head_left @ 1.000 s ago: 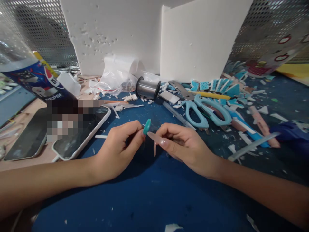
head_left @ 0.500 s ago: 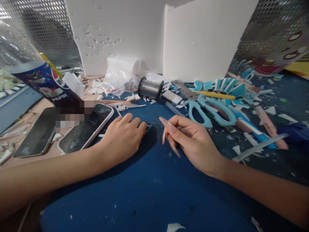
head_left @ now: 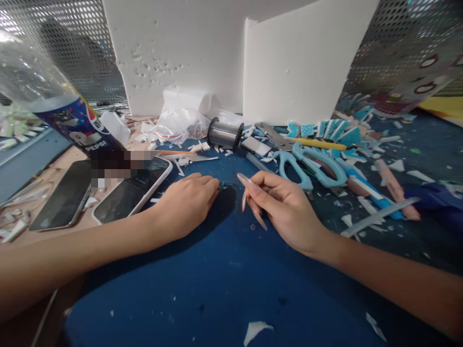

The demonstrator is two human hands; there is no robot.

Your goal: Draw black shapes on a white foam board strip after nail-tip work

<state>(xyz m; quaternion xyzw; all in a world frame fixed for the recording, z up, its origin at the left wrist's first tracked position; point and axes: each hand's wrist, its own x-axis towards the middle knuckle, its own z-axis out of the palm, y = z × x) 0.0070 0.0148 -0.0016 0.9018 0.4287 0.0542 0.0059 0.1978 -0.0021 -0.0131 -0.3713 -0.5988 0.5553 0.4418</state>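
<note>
My left hand (head_left: 190, 202) is closed, back up, low over the blue tabletop (head_left: 202, 289). A tiny teal-green bit (head_left: 223, 185) shows at its fingertips; what it belongs to is hidden. To the right, my right hand (head_left: 285, 207) has thumb and forefinger pinched together and the other long-nailed fingers curled. Anything in that pinch is too fine to make out. Beyond the hands lies a spool of thin grey line (head_left: 225, 135). Light-blue scissors (head_left: 318, 166) lie just past my right hand, and a phone with a pale case (head_left: 133, 185) is beside my left wrist.
White foam boards (head_left: 292, 67) stand at the back. A tilted Pepsi bottle (head_left: 77, 120) and a second phone (head_left: 61, 195) are at left. At right lie a yellow pencil-like stick (head_left: 318, 143), a blue-and-white tool (head_left: 372, 188) and many white scraps.
The view has shifted slightly. My left fingers are curled in more, and less of the teal-green bit shows beside them. My right hand keeps its pinch.
</note>
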